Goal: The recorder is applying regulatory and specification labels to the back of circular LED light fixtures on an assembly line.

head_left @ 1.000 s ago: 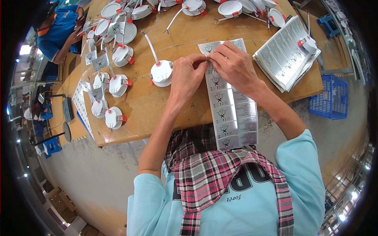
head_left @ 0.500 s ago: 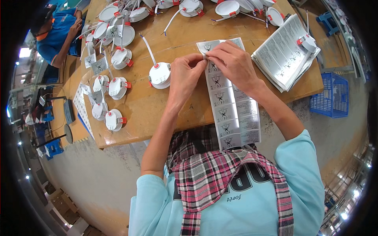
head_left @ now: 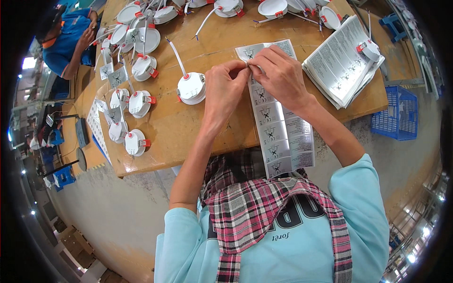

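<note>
Long, glossy silver label sheet [head_left: 278, 127] is lying partly on the brown wooden table [head_left: 174, 132], its lower end hanging past the near edge in front of the pink, black and white plaid apron [head_left: 250, 207]. At its left edge, near the top, the left hand [head_left: 225, 89] is pinching with thumb and forefinger, and the right hand [head_left: 278, 78] is pinching there too, fingertips meeting; the exact bit between them is hidden. Just left of the left hand, a round white plastic light with red clips and a white cable [head_left: 191, 88] is resting on the table. To the right, a thick stack of silver printed sheets [head_left: 332, 63] is bearing another round white light [head_left: 370, 49]. Beyond the table's right edge, a blue slatted plastic basket [head_left: 396, 113] is standing on the floor. Farther left, several round white lights [head_left: 136, 142] are sitting in a cluster, and a co-worker in a blue shirt [head_left: 75, 35] is working at the far upper left.
</note>
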A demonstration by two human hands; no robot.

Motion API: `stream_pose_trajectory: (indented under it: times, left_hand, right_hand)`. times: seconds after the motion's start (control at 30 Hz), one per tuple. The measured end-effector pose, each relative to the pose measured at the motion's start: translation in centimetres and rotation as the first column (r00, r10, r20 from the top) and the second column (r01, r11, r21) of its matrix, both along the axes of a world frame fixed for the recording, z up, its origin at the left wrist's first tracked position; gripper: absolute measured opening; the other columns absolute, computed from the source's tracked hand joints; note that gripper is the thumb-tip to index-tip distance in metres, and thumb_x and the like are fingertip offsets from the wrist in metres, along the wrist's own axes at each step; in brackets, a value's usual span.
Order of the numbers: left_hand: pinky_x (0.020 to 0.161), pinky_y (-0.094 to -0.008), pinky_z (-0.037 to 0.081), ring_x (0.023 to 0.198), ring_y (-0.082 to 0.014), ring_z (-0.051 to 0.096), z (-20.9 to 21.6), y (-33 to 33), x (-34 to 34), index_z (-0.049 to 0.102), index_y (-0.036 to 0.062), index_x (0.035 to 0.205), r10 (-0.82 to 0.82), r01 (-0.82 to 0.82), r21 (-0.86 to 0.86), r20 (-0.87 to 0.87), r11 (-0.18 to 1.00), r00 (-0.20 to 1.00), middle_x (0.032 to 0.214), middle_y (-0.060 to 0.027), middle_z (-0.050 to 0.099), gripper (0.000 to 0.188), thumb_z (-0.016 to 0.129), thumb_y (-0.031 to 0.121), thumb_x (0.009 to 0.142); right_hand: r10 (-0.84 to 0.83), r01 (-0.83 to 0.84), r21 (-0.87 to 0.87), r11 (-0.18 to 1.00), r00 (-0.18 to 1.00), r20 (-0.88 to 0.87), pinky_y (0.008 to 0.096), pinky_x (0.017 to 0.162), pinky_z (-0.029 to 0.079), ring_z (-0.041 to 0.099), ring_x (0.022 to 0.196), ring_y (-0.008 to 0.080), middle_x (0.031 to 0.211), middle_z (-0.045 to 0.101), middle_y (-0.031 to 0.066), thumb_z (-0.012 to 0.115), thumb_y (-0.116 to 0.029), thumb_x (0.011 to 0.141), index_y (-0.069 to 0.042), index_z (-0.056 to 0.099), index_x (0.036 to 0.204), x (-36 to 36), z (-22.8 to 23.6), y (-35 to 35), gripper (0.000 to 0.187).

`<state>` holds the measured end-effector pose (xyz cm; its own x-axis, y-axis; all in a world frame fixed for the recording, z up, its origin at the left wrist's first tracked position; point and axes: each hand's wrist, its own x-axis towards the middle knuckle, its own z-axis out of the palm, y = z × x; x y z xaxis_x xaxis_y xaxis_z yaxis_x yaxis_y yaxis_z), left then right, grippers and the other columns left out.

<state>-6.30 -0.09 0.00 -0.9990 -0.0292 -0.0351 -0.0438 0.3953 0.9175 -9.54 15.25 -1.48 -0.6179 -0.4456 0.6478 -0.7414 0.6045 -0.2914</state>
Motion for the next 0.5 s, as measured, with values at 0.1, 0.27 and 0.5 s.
stream_pose_trajectory:
  times: [0.1, 0.27, 0.5]
  left_hand:
    - [0.062, -0.0245, 0.048, 0.067, -0.0099, 0.061, -0.7, -0.2, -0.3, 0.068, -0.0067, 0.092, 0.005, -0.006, 0.094, 0.012, 0.996, 1.000, 0.075, -0.0076, 0.068, 0.021, 0.061, 0.010, 0.082]
    - [0.063, -0.0270, 0.048, 0.067, -0.0120, 0.062, -1.5, -0.6, -0.6, 0.068, -0.0072, 0.091, 0.014, -0.021, 0.190, 0.038, 0.982, 0.999, 0.076, -0.0104, 0.069, 0.023, 0.061, 0.012, 0.081]
    - [0.065, -0.0291, 0.049, 0.066, -0.0146, 0.062, -2.1, -1.1, -0.9, 0.067, -0.0068, 0.092, 0.095, -0.095, 0.021, 0.033, 0.995, 0.995, 0.074, -0.0125, 0.068, 0.021, 0.060, 0.011, 0.081]
  right_hand:
    - [0.006, 0.010, -0.122, 0.992, 0.991, 0.135, 0.0305, 0.063, 0.050, 0.060, 0.076, 0.0214, 0.077, 0.059, 0.0052, 0.066, -0.008, 0.075, -0.004, 0.064, 0.077, -0.3, 0.0, 0.0, 0.005]
    - [0.098, 0.089, -0.353, 0.931, 0.873, 0.477, 0.0278, 0.062, 0.050, 0.062, 0.069, 0.0186, 0.079, 0.065, 0.0077, 0.065, -0.011, 0.080, -0.002, 0.067, 0.084, -1.2, -0.3, 0.7, 0.010]
    - [0.402, 0.387, -0.684, 0.618, 0.592, 0.698, 0.0236, 0.061, 0.047, 0.058, 0.066, 0.0099, 0.082, 0.067, 0.0039, 0.063, -0.014, 0.085, 0.001, 0.067, 0.096, -4.9, 0.8, 4.7, 0.019]
